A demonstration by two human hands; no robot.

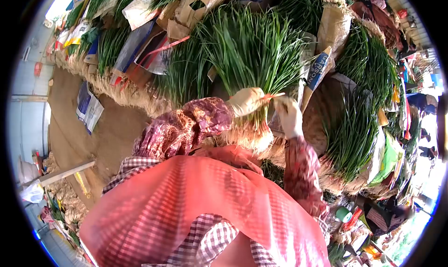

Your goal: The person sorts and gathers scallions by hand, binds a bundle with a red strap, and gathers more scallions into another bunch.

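One bundle of long-leaved green seedlings [255, 73] is clamped in the left hand [247, 101], leaves [249, 40] pointing away from the wearer [200, 197], roots [252, 135] toward. The right hand [289, 116], just beside the stems [262, 114], appears pinched on an orange-red strip [272, 96] crossing them.

Obstacle beside right fingers [283, 107]: blue packaging [319, 69]

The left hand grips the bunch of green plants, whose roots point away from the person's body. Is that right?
Not quite: in the head view the roots point toward the person's body, and the leaves away from it. The left hand does grip the bunch of green plants.
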